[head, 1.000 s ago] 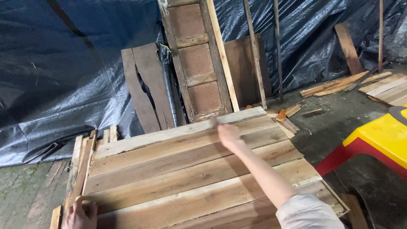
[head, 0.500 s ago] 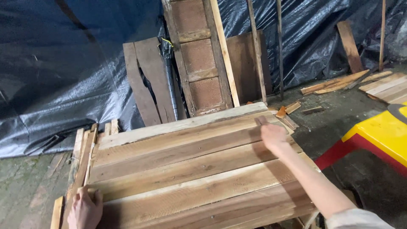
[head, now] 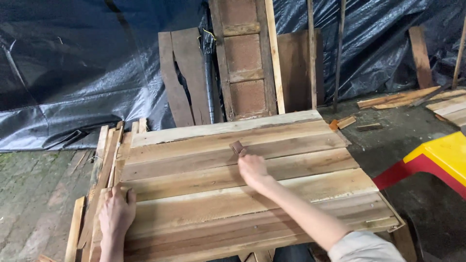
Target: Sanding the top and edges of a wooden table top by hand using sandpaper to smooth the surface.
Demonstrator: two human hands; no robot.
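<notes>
Small brown block [head: 237,147], partly hand-hidden

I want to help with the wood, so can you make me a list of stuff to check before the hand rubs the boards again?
1. Right hand has the small brown block in its fingers: ok.
2. Block lies flat on the wooden boards: cannot tell, the fingers hide its underside.
3. Left hand presses on the boards' left end to steady them: ok.
4. Boards lie side by side in a flat row: ok.
5. Loose thin strips at the left edge are tidy: not ok, they lie uneven.
6. Yellow and red plastic piece stands apart from the boards: ok.
</notes>
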